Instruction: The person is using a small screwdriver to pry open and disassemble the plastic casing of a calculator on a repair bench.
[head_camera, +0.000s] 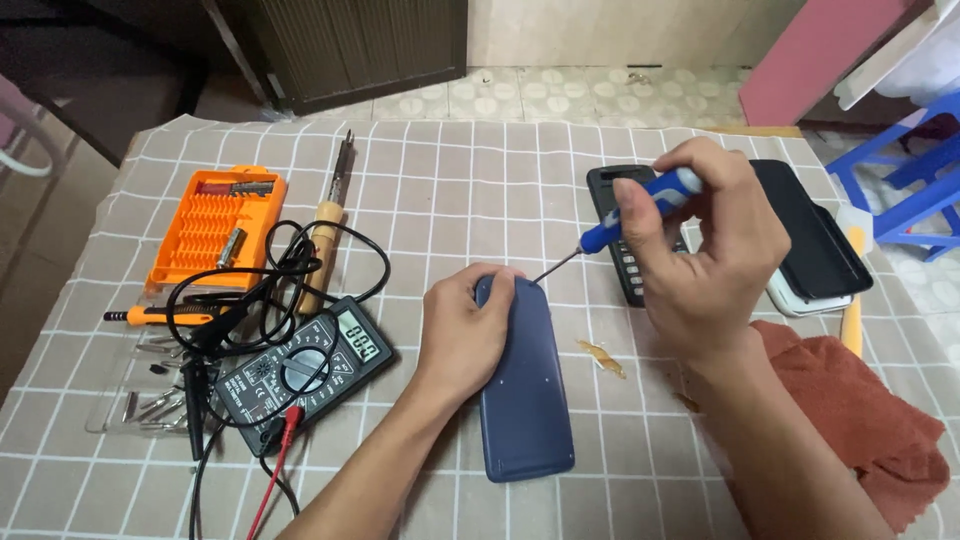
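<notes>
While the left hand (462, 335) pressed down flat on the upper end of the dark blue, rounded rectangular plastic case (524, 385) lying back-up on the grey checked tablecloth (470, 170), the right hand (700, 250) was clenched around the blue-handled precision screwdriver (640, 208), its thin metal tip slanting down to the case's top edge just beside the left fingertips. The step looked like working a screw near that edge. Doing it well probably meant standing the shaft more upright over the screw, bearing down steadily, and turning slowly so the tip would not skid toward the fingers. A black digital multimeter (305, 372) with tangled leads lay well apart on the left, near an orange plastic bit case (215, 228).
</notes>
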